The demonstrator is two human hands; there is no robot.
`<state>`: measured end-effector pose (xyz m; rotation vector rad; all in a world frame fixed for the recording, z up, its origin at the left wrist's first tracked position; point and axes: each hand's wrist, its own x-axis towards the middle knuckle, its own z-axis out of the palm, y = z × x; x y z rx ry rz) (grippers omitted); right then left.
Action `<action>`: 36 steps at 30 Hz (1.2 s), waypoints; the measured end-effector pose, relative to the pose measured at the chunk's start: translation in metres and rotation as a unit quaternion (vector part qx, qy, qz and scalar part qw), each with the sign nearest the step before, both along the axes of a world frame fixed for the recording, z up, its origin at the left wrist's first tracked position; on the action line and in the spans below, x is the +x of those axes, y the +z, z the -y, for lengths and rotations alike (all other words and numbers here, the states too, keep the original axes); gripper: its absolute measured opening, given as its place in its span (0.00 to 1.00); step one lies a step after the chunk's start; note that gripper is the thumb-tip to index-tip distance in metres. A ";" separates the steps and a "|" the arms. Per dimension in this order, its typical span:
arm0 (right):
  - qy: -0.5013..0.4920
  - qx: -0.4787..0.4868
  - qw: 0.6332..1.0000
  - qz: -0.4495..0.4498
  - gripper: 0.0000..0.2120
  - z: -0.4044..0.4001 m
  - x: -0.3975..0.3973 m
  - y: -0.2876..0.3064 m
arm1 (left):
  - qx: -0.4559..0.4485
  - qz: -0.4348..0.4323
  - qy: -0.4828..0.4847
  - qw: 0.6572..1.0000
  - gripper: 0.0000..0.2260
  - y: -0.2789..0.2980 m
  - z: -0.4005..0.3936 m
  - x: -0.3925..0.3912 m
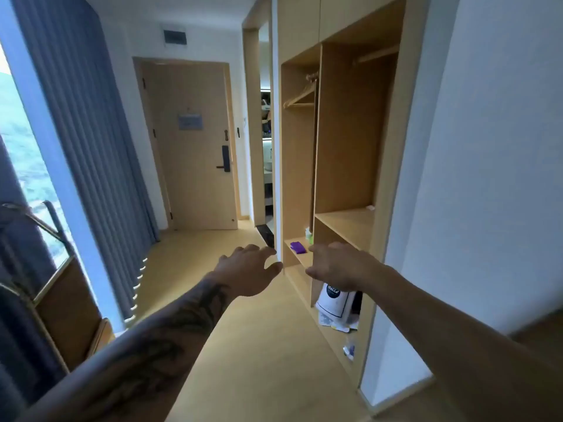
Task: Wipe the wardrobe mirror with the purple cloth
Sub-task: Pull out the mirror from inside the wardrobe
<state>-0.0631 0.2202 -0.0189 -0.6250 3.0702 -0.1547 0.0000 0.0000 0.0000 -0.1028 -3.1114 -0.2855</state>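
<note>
The purple cloth lies folded on a low shelf of the open wooden wardrobe on the right. My left hand and my right hand are both stretched forward in the air, fingers loosely spread and holding nothing. The right hand hovers just right of and slightly nearer than the cloth, the left hand just left of the wardrobe's edge. A tall narrow strip beside the wardrobe shows bathroom items; I cannot tell whether it is a mirror or an opening.
A green bottle stands behind the cloth. A white bag and scraps sit in the wardrobe's bottom compartment. Wooden hangers hang above. A closed door ends the hallway. Blue curtains and a luggage rack line the left.
</note>
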 end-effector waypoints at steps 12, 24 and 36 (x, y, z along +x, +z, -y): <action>-0.002 -0.038 0.997 0.072 0.31 0.016 -0.151 -0.072 | 0.032 0.051 0.047 0.997 0.25 -0.073 0.008 -0.158; -0.029 0.043 0.982 0.184 0.31 0.088 -0.214 -0.204 | 0.080 0.141 0.064 0.985 0.22 -0.242 0.072 -0.218; -0.077 0.024 0.962 0.261 0.28 0.198 -0.282 -0.278 | 0.129 0.184 0.044 0.973 0.22 -0.319 0.191 -0.275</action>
